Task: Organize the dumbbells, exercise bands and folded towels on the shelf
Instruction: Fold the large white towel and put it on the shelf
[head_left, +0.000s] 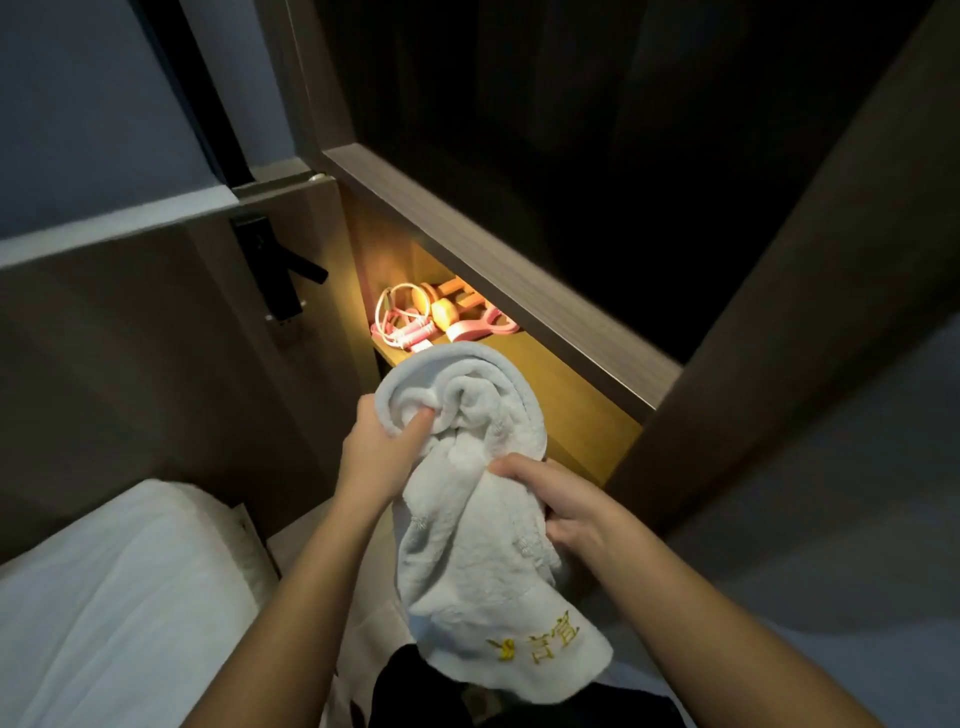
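- The towel (483, 519) is in the air in front of the shelf (571, 415), bunched, not folded yet.
- My left hand (379, 447) has its fingers clamped on the top roll; the right hand (561, 504) has its fingers closed on the side edge.
- Best, I think: find 2 corners, shake it flat, fold in halves.
- Then lay it on the bare right part, apart from the bands (405, 322) & dumbbells (447, 306) at back left.

A small, dim hotel-style bedroom.
White bedding (119, 597) lies beside a door (130, 353) with a black lever handle (278, 270). A built-in wooden shelf (571, 408) glows under warm light, and the white towel (467, 551) carries gold embroidered characters (540, 642).
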